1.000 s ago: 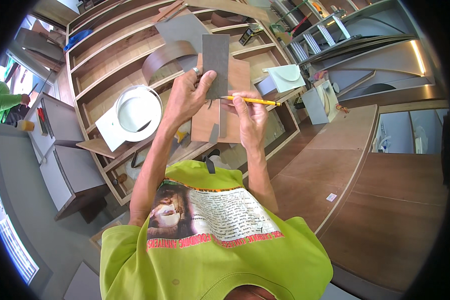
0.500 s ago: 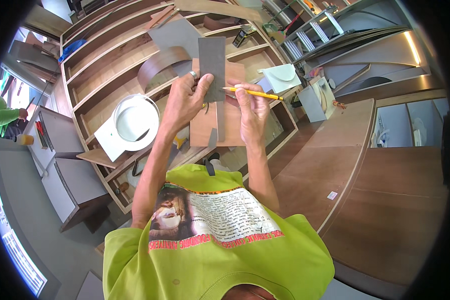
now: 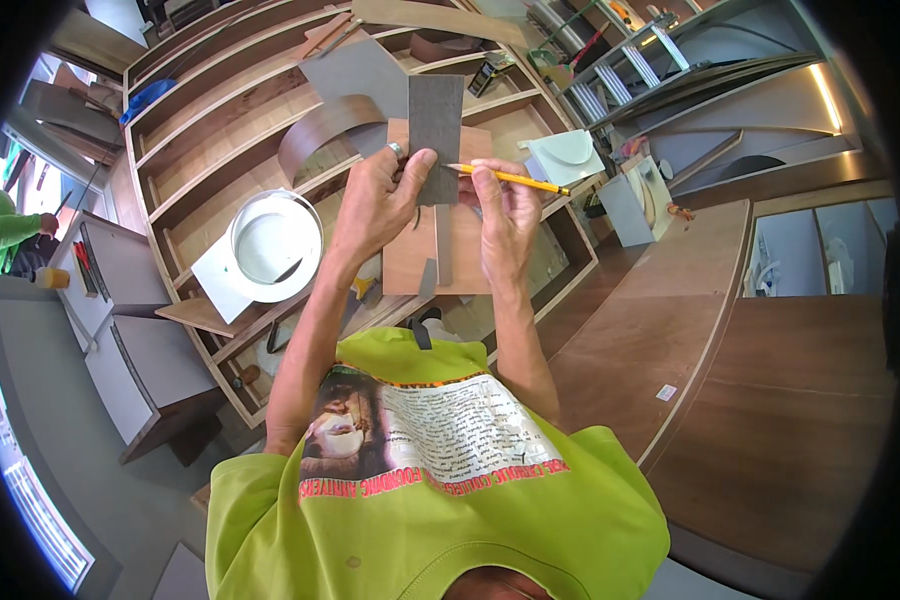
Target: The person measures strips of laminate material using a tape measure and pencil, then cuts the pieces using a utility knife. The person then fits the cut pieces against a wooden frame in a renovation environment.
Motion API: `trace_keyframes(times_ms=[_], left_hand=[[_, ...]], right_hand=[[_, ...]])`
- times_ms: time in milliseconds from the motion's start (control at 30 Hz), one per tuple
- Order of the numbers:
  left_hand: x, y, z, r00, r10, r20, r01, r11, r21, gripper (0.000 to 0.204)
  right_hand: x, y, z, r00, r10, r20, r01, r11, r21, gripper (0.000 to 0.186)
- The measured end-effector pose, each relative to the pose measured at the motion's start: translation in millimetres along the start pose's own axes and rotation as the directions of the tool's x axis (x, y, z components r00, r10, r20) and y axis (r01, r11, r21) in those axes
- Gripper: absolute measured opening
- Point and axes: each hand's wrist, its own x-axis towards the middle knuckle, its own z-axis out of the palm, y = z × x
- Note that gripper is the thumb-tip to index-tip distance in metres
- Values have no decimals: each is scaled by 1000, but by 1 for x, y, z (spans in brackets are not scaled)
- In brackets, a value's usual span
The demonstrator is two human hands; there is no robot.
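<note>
A dark grey rectangular strip [image 3: 436, 115] stands in front of me, its left edge gripped between the thumb and fingers of my left hand [image 3: 380, 200]. My right hand [image 3: 510, 220] pinches a yellow pencil [image 3: 525, 180], and the pencil's tip touches or nearly touches the strip's right edge. Behind and below the strip lies a reddish-brown board [image 3: 407, 262] with a narrow brown piece [image 3: 444, 250] along its middle. A small grey scrap [image 3: 428, 278] rests near the board's lower edge.
A wooden frame [image 3: 195, 150] with several slats spreads beneath the work. On it are a white ring-shaped container [image 3: 275, 240], a curved brown strip [image 3: 320, 125] and a grey sheet [image 3: 355, 75]. Brown panels [image 3: 650, 330] lie to the right. At far left is another person [image 3: 5, 230].
The grey strip and my left hand have shifted slightly to the right. The pencil tip has moved a little up and right with the strip's edge.
</note>
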Motion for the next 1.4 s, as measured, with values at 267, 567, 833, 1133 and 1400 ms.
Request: trace_keyframes(times_ms=[267,567,833,1133,1400], left_hand=[[3,2,-5,1000,-1,7,1,998,64,34],[9,-1,-9,1000,5,-31,-3,996,85,36],[15,-6,-9,999,20,-47,-18,999,50,34],[26,-6,-14,998,26,-58,-20,994,103,33],[29,-6,-16,988,151,-9,-145,962,233,28]], right_hand=[[3,3,1,1000,13,7,-13,1000,12,16],[5,4,4,999,36,10,-35,999,-30,14],[4,4,2,997,66,25,-65,997,-53,15],[3,4,1,991,127,35,-123,988,-95,16],[-11,17,-21,979,203,-29,-205,960,-188,21]])
